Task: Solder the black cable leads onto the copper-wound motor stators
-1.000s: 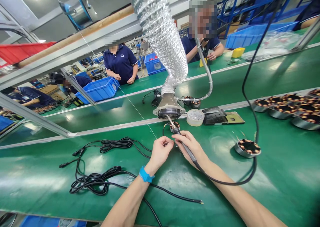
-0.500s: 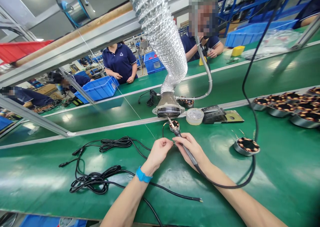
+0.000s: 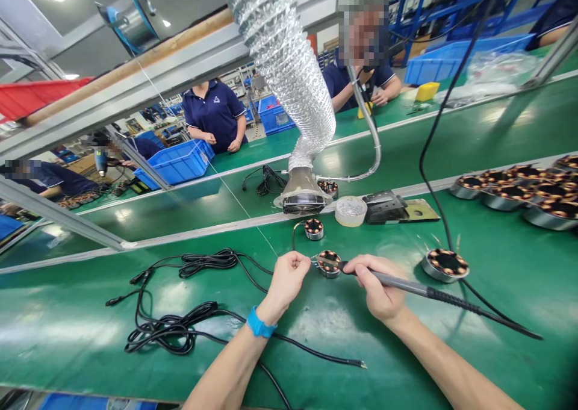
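Observation:
My left hand (image 3: 288,279), with a blue band at the wrist, is closed in a pinch on a thin solder wire (image 3: 246,210) that runs down from a spool (image 3: 135,26) overhead. In my right hand (image 3: 383,289) is a soldering iron (image 3: 409,286), held nearly flat with its tip pointing left. The tip lies over a copper-wound stator (image 3: 329,273) on the bench, close to my left fingertips. Whether tip and solder touch is too small to tell. A second stator (image 3: 314,229) with a black cable sits just behind.
Coiled black cables (image 3: 180,332) lie at left. A fume hood (image 3: 303,196) hangs behind the hands, beside a round white tub (image 3: 351,210) and an iron stand (image 3: 386,206). One stator (image 3: 445,264) stands at right, several more (image 3: 506,194) beyond. Co-workers (image 3: 214,112) are across the bench.
My right hand has moved right and turned the soldering iron from pointing away to pointing left, over the stator. That stator is now uncovered. My left hand has hardly moved.

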A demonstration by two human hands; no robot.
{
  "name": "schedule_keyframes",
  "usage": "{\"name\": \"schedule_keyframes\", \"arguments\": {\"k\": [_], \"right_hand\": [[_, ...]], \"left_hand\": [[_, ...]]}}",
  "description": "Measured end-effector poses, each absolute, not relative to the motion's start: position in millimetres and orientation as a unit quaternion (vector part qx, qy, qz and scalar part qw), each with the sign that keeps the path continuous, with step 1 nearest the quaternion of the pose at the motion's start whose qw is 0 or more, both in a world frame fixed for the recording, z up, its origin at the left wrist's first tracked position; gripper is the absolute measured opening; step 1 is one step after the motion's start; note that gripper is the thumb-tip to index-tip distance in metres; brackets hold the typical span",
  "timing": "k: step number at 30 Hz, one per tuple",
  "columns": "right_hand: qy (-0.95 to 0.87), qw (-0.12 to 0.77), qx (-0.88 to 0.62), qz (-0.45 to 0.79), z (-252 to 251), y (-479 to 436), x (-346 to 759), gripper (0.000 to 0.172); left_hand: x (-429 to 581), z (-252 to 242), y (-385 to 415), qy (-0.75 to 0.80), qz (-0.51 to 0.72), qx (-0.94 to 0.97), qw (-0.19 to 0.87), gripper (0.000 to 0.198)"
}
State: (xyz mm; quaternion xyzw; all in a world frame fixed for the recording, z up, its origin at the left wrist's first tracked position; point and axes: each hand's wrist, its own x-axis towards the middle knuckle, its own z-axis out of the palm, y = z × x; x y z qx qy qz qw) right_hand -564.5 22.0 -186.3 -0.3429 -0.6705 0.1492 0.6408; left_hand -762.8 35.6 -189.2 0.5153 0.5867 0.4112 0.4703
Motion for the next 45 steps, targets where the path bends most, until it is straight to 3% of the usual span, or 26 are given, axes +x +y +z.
{"name": "schedule_keyframes", "arguments": {"k": [24,32,39,45], "right_hand": [[-0.593,0.649,-0.398,0.260,-198.8,22.7,-563.9,0.033],[-0.600,0.643,-0.404,0.253,-198.5,21.2,-565.9,0.032],[-0.684,0.606,-0.367,0.175,-188.3,24.8,-577.2,0.020],[-0.729,0.561,-0.363,0.151,-197.0,34.5,-589.7,0.028]], "left_hand": [[-760.5,-183.4,34.7,0.589,0.415,0.508,0.471,0.019],[-762.1,-189.0,36.2,0.583,0.418,0.511,0.474,0.017],[-762.3,-189.1,36.6,0.580,0.420,0.510,0.476,0.015],[-761.9,-187.6,35.6,0.570,0.422,0.524,0.472,0.016]]}}
